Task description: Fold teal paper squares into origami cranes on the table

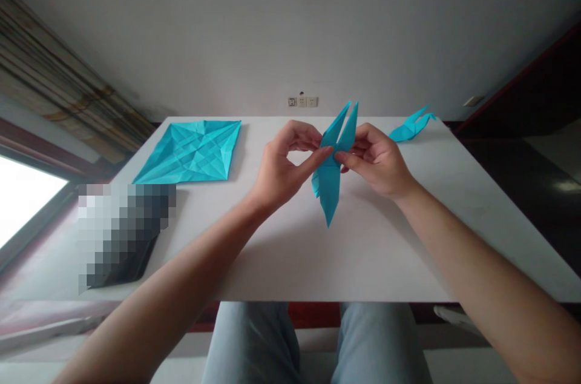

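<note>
Above the middle of the table, both hands hold a piece of folded blue origami paper [330, 181]. Two narrow points rise from its top and a wider pointed flap hangs down. My left hand [288, 160] pinches it from the left, thumb flat on the front near the middle. From the right, my right hand [376, 160] grips it with the thumb just below the split between the two points. The fingers behind the paper are partly hidden.
A creased blue paper sheet [195, 151] lies spread at the table's back left. At the back right sits a folded paper crane [413, 128]. A dark, pixelated object [124, 238] is at the left edge of the white table [290, 269]. Wall sockets [302, 102] are behind.
</note>
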The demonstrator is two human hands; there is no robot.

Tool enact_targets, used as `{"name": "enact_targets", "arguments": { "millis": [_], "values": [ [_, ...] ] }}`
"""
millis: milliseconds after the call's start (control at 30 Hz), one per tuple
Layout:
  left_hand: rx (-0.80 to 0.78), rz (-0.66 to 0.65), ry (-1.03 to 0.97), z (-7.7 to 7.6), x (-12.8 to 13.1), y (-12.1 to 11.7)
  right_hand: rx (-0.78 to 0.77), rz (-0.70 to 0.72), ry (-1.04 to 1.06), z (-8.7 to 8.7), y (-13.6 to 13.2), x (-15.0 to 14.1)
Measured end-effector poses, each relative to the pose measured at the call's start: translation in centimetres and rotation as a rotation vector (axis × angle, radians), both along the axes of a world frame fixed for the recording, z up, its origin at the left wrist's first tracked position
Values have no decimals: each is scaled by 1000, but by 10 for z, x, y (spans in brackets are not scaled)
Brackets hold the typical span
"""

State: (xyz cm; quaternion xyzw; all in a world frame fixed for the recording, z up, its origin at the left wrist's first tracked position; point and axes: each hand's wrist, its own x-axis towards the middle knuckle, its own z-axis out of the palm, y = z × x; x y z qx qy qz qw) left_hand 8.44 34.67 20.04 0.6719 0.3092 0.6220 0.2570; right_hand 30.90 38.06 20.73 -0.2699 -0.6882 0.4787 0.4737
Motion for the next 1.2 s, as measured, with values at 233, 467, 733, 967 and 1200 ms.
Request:
{"name": "enact_targets", "arguments": {
  "millis": [233, 467, 733, 967, 1200],
  "values": [
    [-85, -84, -5, -3, 1, -1, 23, -4, -42, 2, -3, 1],
    [-194, -145, -4, 1, 3, -6, 75, -5, -115, 10, -9, 0],
    [-262, -194, -71, 3, 3, -5, 4, 107, -300, 11, -14, 3],
    [-225, -128, -71, 5, 1, -4, 24, 131, -337, 12, -13, 3],
    [-210, -95, -70, 6, 3, -4, 47, 167, -353, 13, -12, 5]
  ]
}}
